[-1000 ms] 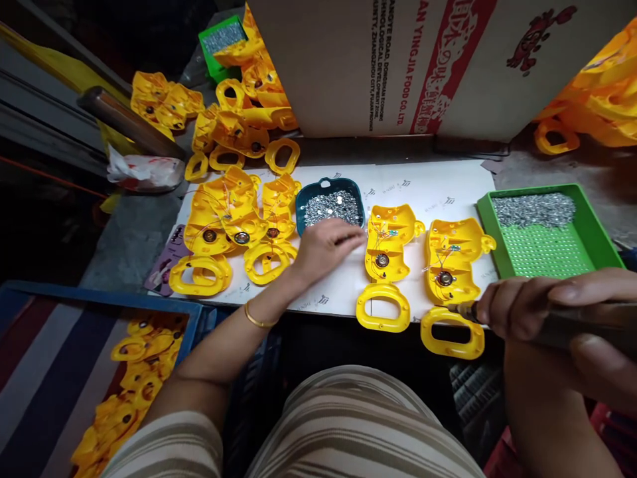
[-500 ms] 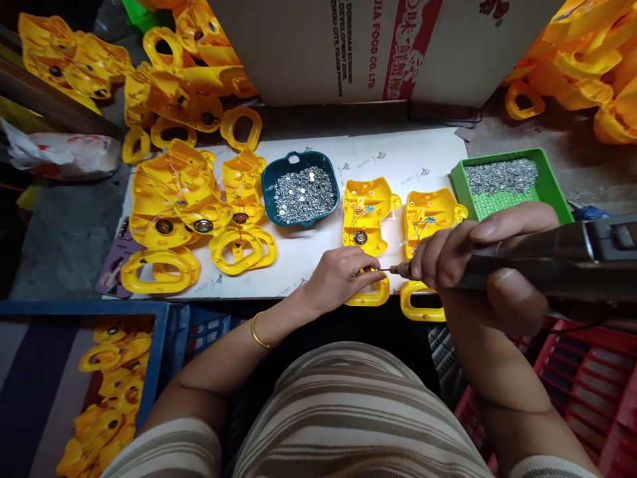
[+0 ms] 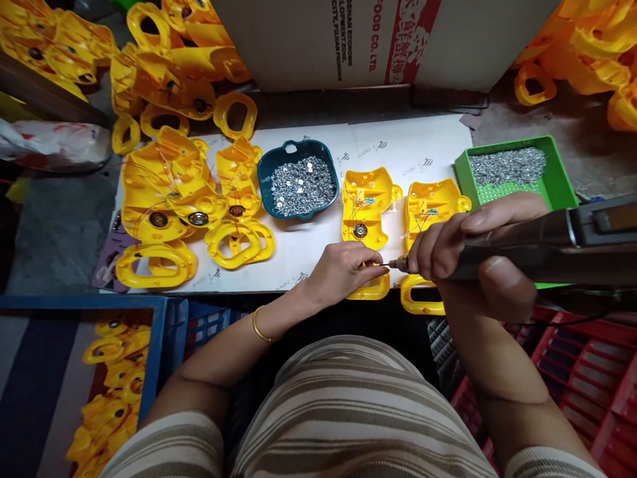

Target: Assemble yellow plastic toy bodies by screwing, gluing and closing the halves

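My right hand point(image 3: 478, 259) is wrapped round a dark electric screwdriver point(image 3: 527, 249), its thin bit pointing left. At the tip of the bit, my left hand point(image 3: 343, 272) is pinched; what its fingertips hold is too small to make out. Just under the left fingers lies a yellow ring part point(image 3: 373, 289). Above it sits a yellow shell point(image 3: 365, 206) with wires, a small green board and a round speaker. A second yellow shell point(image 3: 430, 206) lies to the right, partly covered by my right hand, with another ring point(image 3: 422, 304) below.
A teal bowl point(image 3: 262, 189) of small metal pieces stands left of centre, and a green tray point(image 3: 565, 176) of screws at the right. Yellow parts point(image 3: 164, 179) are piled left. A carton point(image 3: 298, 46) stands behind; blue point(image 3: 162, 332) and red crates point(image 3: 572, 365) flank my body.
The view has shifted slightly, so the bench items sit a little higher. Both hands keep nearly the same pose, with the screwdriver bit still at my left fingertips.
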